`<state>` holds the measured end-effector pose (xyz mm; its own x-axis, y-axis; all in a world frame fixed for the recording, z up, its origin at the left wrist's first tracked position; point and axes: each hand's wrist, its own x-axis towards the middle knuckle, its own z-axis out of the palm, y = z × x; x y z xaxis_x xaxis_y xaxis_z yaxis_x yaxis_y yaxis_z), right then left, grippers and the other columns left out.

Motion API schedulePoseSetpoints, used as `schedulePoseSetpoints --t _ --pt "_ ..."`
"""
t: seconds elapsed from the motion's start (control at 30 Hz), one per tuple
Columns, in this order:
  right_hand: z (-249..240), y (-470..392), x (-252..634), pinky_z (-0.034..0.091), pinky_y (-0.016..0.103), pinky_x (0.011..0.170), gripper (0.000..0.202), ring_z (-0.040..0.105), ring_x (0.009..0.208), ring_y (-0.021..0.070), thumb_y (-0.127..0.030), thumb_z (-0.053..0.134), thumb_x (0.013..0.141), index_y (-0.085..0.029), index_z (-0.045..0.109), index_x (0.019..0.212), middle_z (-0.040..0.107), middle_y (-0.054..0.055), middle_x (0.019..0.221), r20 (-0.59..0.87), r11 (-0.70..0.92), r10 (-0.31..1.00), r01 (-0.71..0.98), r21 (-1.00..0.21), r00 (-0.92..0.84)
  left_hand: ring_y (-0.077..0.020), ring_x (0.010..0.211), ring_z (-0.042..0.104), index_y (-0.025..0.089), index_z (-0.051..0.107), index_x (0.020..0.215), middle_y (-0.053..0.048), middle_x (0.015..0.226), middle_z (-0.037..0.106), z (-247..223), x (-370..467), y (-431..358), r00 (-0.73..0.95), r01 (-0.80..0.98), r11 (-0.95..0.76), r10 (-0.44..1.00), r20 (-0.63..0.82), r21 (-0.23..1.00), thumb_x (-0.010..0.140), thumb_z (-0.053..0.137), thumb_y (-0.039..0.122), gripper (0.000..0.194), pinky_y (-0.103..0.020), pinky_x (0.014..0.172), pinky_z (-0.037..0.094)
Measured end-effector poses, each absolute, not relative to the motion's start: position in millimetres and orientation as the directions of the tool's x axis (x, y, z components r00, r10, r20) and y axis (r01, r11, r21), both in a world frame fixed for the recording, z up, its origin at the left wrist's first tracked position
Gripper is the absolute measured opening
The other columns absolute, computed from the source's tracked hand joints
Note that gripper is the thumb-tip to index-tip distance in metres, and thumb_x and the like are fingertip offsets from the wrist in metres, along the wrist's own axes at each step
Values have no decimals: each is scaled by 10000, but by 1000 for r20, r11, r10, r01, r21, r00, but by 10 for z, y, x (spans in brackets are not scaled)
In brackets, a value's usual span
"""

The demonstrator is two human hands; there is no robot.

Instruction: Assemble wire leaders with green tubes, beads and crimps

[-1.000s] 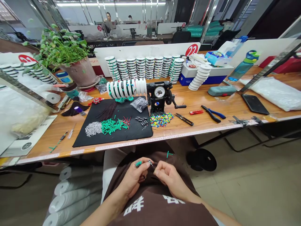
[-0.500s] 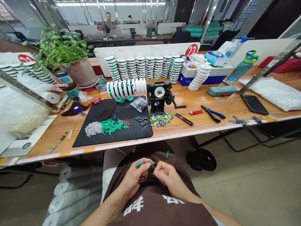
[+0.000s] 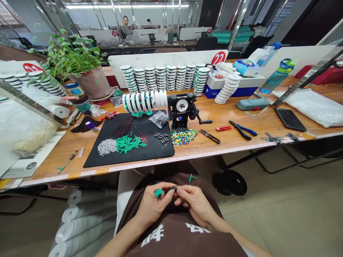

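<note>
Above the brown apron, my left hand [image 3: 152, 201] is closed round a bundle of green tubes [image 3: 158, 193] whose ends poke out by the knuckles. Its thumb and index finger also pinch a small dark piece [image 3: 174, 188]. My right hand [image 3: 193, 201] meets it from the right, fingertips closed on the same dark piece. On the black mat [image 3: 92, 157] in front lie silver beads [image 3: 106, 146], green tubes [image 3: 127, 144], red-tipped pieces [image 3: 144, 139] and dark pieces [image 3: 162, 138]. A multicoloured bead pile [image 3: 184, 137] is beside the mat.
A black winding machine [image 3: 182, 110] holds white spools [image 3: 144, 101]. Snips [image 3: 210, 136], a red lighter [image 3: 223, 128], pliers [image 3: 243, 130] and a phone [image 3: 290, 119] lie rightward. A potted plant [image 3: 91, 84] stands back left. People sit far behind.
My right hand has moved left and its fingertips now meet the dark piece held by my left hand. My left hand has turned, showing more of the green bundle.
</note>
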<state>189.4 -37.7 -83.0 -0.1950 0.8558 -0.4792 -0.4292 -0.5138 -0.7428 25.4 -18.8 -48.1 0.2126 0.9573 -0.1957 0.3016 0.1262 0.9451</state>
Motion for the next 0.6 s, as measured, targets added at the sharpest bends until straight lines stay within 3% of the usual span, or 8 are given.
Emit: schedulePoseSetpoints --t 0.1,0.2,0.3,0.43,0.5,0.6 --pt "-837 -372 1889 304 186 486 479 629 557 103 -540 934 557 -131 806 772 737 84 719 -515 -536 837 -478 -696 -188 -222 743 703 251 830 945 -87 882 797 -500 240 -184 267 354 2 958 -103 935 835 695 252 174 -293 719 496" --pt "-841 -368 1885 360 183 494 468 621 530 104 -519 954 522 -140 804 751 705 53 612 -525 -523 838 -494 -695 -149 -252 861 738 276 824 987 -89 952 804 -502 232 -184 284 418 -84 958 -42 904 838 700 248 196 -318 825 510" --pt "-841 -366 1892 464 220 542 443 636 515 129 -516 947 534 -158 810 756 704 49 574 -456 -428 889 -450 -784 -51 -226 787 723 246 800 1047 -85 901 795 -487 228 -202 238 475 -82 971 -38 876 836 717 293 232 -295 769 509" --pt "-842 -376 1917 526 262 547 356 657 509 163 -496 896 634 -177 820 771 729 60 608 -298 -272 953 -292 -917 48 -144 496 535 197 767 986 4 572 645 -470 214 -219 208 524 -29 974 -94 851 858 698 381 234 -247 535 407" --pt "-846 -386 1926 527 254 525 293 646 487 159 -460 866 686 -188 823 785 715 45 575 -234 -211 969 -229 -950 76 -140 510 530 196 753 930 7 587 649 -468 202 -219 227 525 -53 971 -79 849 905 633 385 225 -245 538 400" --pt "-849 -404 1930 494 219 477 199 595 433 125 -389 833 730 -202 824 797 688 20 532 -161 -142 981 -161 -977 107 -151 664 646 205 734 909 -18 787 748 -468 183 -223 274 524 -138 962 -13 840 957 557 338 226 -243 650 454"
